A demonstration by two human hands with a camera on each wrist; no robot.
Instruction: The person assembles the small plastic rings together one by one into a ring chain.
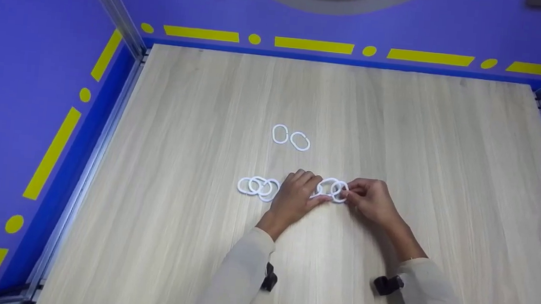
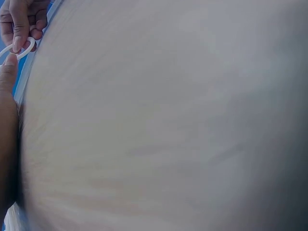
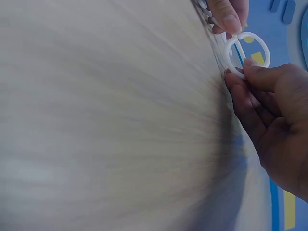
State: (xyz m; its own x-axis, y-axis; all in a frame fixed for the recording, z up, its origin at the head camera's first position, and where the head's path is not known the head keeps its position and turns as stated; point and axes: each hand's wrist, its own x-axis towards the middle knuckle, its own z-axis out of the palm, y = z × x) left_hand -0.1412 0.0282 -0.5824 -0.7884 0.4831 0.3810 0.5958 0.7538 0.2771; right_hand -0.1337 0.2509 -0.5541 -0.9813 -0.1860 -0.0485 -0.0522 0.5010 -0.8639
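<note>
A chain of white plastic oval links (image 1: 239,185) runs across the tabletop and passes under my left hand (image 1: 297,193), which covers its middle part. Its curled fingers and thumb hold a link (image 1: 331,179) near the right end. My right hand (image 1: 371,200) pinches the end link (image 1: 339,201) between thumb and fingertips. In the right wrist view, this link (image 3: 266,48) hooks through the neighbouring one, with the left thumb and fingers close at the crossing. The left wrist view catches both thumbs meeting at a link (image 2: 32,44) near the frame's edge.
Two loose white links, one (image 1: 279,143) beside the other (image 1: 299,149), lie on the wooden tabletop (image 1: 448,138) beyond the hands. Blue panels (image 1: 311,23) with yellow marks enclose the table at the back and sides. Metal rails (image 1: 118,104) edge it.
</note>
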